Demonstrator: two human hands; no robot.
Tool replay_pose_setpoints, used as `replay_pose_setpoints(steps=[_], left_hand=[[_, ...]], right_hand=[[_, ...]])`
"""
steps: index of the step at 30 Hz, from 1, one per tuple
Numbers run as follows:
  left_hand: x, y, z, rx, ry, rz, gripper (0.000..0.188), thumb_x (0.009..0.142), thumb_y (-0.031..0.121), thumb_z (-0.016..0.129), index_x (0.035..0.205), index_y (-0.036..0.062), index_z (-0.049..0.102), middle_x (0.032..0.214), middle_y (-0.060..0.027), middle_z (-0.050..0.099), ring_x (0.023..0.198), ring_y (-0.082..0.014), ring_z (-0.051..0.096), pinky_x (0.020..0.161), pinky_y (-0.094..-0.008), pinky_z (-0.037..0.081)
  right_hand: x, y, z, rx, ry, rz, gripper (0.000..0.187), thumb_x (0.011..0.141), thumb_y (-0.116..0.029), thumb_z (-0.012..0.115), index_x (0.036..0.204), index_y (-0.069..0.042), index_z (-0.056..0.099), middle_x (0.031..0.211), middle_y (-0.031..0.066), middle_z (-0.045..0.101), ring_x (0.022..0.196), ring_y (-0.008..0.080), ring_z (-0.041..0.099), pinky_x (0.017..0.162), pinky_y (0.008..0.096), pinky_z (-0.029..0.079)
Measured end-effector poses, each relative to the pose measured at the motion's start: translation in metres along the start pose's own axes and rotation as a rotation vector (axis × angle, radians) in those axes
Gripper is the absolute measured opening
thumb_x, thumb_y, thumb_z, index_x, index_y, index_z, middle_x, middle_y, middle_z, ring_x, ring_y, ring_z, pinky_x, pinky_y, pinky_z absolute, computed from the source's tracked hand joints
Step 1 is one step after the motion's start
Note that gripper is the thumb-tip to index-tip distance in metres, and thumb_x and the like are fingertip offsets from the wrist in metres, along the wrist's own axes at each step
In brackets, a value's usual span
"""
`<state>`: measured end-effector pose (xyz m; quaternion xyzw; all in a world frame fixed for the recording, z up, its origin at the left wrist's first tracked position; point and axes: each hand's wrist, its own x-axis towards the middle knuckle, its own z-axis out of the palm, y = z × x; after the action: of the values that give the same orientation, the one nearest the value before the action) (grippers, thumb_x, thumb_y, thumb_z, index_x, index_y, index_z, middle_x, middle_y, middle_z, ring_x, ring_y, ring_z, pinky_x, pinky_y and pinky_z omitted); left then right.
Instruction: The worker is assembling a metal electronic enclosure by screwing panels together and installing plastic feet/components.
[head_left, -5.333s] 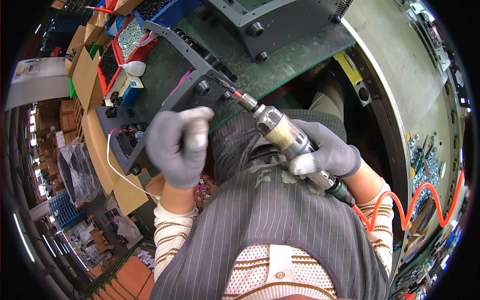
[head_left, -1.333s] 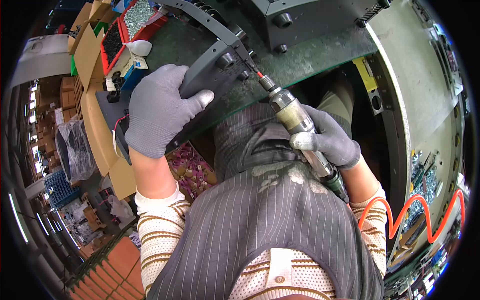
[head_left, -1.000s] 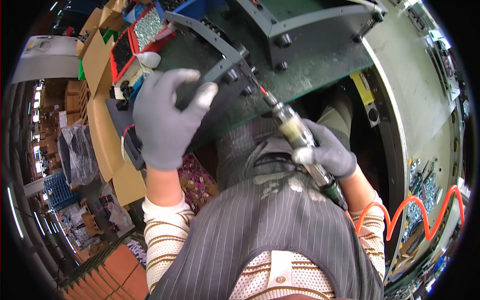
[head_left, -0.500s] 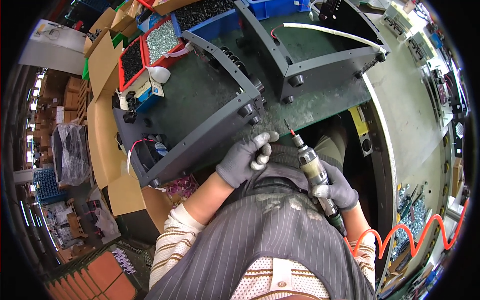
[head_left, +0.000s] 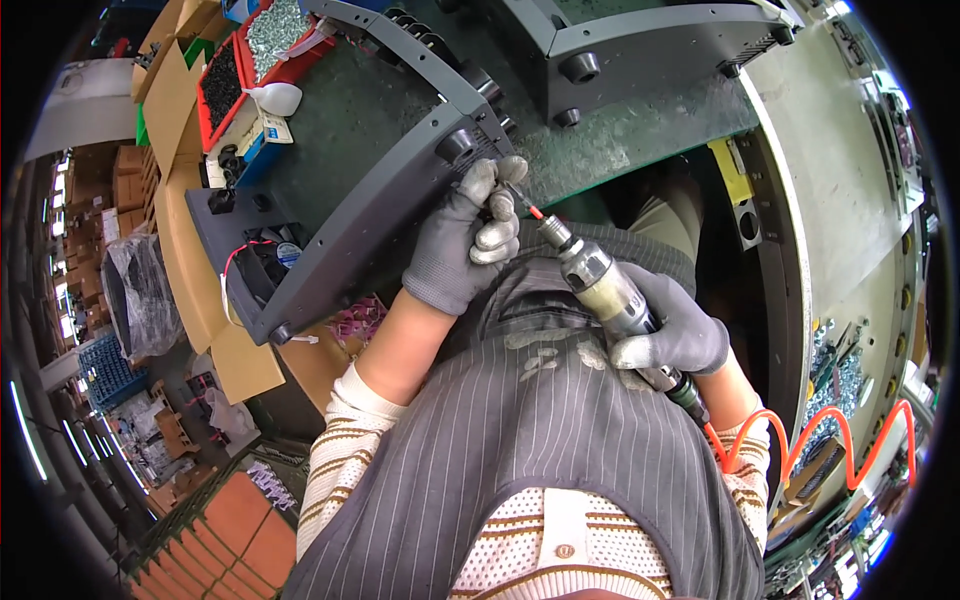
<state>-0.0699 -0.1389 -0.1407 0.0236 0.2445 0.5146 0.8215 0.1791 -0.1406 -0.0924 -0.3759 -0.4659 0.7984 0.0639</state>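
Left hand [head_left: 462, 240]: centre of the frame, fingers curled together at the bit [head_left: 522, 200] (whether they pinch anything small, I cannot tell).
Right hand [head_left: 680, 325]: wrapped around the driver [head_left: 605, 288], right of centre.
Grey casing [head_left: 375, 225]: left of centre, one corner just beyond the left fingertips.
Bit and fingers: apart a moment ago, now touching or nearly so, which suggests aligning the bit.

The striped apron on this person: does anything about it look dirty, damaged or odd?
Yes: pale, uneven blotches show on the front of the apron, near the power tool in the right hand. They stand out against its dark colour, but I cannot tell whether they are stains or wear.
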Motion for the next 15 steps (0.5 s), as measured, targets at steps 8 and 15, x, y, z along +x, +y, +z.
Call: replay_pose_setpoints(steps=[8,15], left_hand=[[-0.004,-0.006,0.013,0.098,0.02,0.035,0.031,0.096,0.028,0.05,0.108,-0.0005,0.057,0.062,0.0024,0.054,0.043,-0.0035,0.04,0.038,-0.0162,0.03],[-0.023,-0.001,0.018,0.767,0.144,0.133,0.033,0.094,0.028,0.053,0.104,-0.0025,0.061,0.064,0.0032,0.054,0.051,-0.004,0.047,0.046,-0.0172,0.037]], right_hand=[[0.002,0.017,-0.003,0.102,-0.077,-0.139,0.061,0.065,-0.021,0.078,0.116,0.0,0.051,0.089,0.0053,0.06,0.072,0.0114,0.059,0.064,0.0266,0.05],[0.001,0.02,-0.007,0.281,-0.232,-0.057,0.062,0.067,-0.02,0.077,0.119,0.002,0.05,0.09,0.006,0.059,0.072,0.01,0.056,0.065,0.0239,0.047]])
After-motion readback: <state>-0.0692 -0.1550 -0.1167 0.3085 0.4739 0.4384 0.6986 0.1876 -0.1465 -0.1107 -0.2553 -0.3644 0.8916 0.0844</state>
